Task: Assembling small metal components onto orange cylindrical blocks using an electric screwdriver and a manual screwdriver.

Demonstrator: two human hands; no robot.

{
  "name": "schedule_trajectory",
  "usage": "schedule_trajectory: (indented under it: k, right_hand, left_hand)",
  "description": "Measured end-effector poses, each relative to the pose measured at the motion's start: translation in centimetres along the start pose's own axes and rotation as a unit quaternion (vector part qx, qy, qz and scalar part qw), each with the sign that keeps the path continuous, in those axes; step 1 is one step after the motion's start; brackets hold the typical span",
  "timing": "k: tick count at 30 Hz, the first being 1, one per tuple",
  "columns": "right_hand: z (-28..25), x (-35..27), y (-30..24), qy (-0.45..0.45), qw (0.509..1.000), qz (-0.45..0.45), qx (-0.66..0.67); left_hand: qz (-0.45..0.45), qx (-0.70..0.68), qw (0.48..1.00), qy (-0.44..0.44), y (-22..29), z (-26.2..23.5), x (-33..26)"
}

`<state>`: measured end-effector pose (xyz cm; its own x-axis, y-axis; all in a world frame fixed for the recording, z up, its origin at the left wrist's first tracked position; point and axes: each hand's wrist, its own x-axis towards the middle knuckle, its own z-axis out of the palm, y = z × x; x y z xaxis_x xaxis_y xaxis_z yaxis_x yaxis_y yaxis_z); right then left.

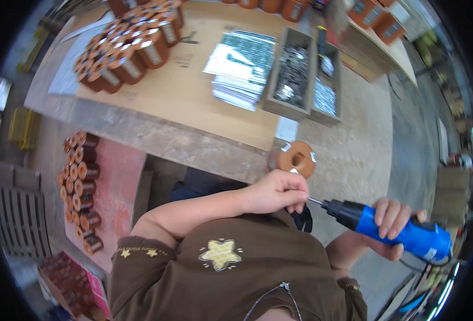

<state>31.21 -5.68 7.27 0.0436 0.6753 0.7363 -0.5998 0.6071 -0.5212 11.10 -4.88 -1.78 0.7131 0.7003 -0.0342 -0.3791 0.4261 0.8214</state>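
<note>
My right hand (392,220) grips a blue electric screwdriver (415,235) with a black nose, held nearly level and pointing left. Its thin metal bit (315,201) reaches the fingertips of my left hand (279,191). Those fingers are pinched together at the bit's tip; whatever is between them is too small to make out. Just beyond my left hand, an orange-brown round piece (304,152) with a hole in its middle stands on the table, small metal clips at its rim. The hand covers part of its near edge.
Two wooden trays, one of dark metal parts (292,69) and one of shiny small parts (324,97), sit beyond the round piece. Left of them lies a stack of printed sheets (242,67). More brown cylinders crowd the far left (132,59) and a lower reddish board (111,176).
</note>
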Motion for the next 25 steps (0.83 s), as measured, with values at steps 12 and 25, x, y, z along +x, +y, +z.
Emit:
schedule_trajectory:
  k: [12, 25]
  right_hand:
    - [-0.5, 0.2, 0.0, 0.017, 0.999, 0.048, 0.002]
    - [-1.4, 0.8, -1.0, 0.037, 0.999, 0.017, 0.030]
  left_hand:
    - [0.055, 0.021, 0.998, -0.011, 0.2, 0.0, 0.2]
    - [0.275, 0.525, 0.803, 0.063, 4.0, -2.5, 0.7]
